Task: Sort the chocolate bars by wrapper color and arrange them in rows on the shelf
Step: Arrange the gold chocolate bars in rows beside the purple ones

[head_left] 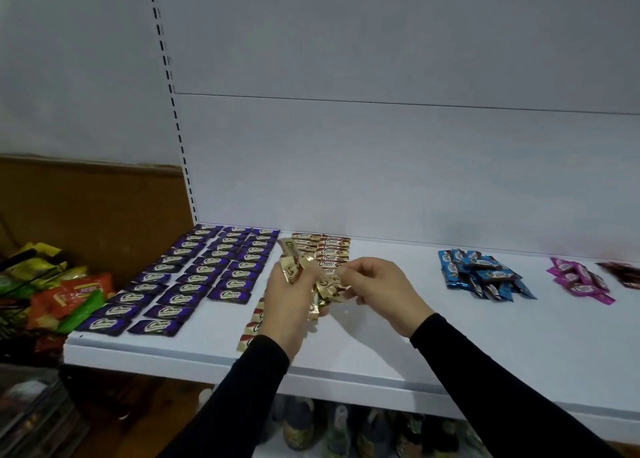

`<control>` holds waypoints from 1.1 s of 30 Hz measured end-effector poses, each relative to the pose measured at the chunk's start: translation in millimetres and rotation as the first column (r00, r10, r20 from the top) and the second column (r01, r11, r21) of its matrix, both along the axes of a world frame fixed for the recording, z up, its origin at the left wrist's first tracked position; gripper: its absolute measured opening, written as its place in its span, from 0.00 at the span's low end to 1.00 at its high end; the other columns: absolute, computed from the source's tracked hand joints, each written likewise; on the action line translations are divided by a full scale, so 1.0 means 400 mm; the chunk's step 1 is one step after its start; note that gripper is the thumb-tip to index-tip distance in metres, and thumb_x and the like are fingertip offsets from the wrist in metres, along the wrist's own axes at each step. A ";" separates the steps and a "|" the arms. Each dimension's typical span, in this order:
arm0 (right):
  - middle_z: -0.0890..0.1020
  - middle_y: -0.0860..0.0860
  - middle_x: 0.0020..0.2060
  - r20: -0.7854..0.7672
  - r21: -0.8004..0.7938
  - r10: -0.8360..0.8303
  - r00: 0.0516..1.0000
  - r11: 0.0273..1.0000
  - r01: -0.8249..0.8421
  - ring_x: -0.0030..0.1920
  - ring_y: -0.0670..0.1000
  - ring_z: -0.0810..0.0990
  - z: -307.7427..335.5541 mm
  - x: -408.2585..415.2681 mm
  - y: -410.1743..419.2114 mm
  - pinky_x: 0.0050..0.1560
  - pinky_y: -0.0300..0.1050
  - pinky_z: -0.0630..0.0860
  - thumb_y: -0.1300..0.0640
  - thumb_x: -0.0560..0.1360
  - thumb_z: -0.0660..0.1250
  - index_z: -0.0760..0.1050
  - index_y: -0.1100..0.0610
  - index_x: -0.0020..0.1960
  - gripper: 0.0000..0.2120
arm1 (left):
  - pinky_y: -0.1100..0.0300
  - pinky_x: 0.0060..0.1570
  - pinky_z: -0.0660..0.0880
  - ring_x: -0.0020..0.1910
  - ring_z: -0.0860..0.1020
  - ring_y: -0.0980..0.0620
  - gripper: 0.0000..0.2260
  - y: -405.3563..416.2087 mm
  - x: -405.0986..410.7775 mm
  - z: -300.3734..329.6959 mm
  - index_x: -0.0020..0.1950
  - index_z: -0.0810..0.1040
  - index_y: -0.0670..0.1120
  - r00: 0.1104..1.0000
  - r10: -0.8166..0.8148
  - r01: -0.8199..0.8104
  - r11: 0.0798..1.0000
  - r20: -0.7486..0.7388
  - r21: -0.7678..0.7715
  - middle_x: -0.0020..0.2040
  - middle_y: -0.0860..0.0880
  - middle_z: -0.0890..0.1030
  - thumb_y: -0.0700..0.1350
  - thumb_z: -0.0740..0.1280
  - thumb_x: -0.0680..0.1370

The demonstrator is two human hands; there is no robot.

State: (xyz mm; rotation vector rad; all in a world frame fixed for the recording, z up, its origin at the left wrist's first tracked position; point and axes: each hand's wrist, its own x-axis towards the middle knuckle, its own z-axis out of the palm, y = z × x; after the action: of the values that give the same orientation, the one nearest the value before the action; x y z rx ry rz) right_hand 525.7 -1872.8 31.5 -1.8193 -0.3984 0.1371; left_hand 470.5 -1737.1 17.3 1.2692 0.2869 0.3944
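Purple-wrapped bars (194,277) lie in three neat rows on the left of the white shelf (381,347). Gold-wrapped bars (329,253) form rows beside them, with more gold ones (254,322) running toward the front edge under my left wrist. My left hand (287,305) grips a bunch of gold bars (323,289) above the shelf. My right hand (377,289) pinches one gold bar at the bunch's right side. A loose pile of blue bars (485,274) lies to the right, then a pink pile (581,279) and dark red bars (623,272) at the frame's edge.
A bin of mixed green, yellow and orange snack packs (59,291) stands left of the shelf. Bottles (332,430) sit on the lower level beneath. The white back panel (381,163) rises behind; bare shelf lies between the gold rows and the blue pile.
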 end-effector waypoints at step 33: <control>0.80 0.43 0.48 0.388 -0.616 0.239 0.890 0.786 0.058 0.51 0.43 0.75 -0.089 0.143 0.038 0.53 0.36 0.71 0.49 0.75 0.71 0.83 0.50 0.54 0.09 | 0.60 0.28 0.77 0.35 0.82 0.58 0.06 0.244 0.147 -0.017 0.57 0.77 0.48 0.991 0.117 -0.111 0.991 0.071 -0.076 0.46 0.48 0.83 0.45 0.69 0.80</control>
State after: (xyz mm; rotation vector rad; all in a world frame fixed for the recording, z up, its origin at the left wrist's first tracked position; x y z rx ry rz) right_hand 582.9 -1857.8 -4.2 -2.4930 -0.8526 -0.1103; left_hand 529.4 -1639.7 10.6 1.1681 0.3077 0.5242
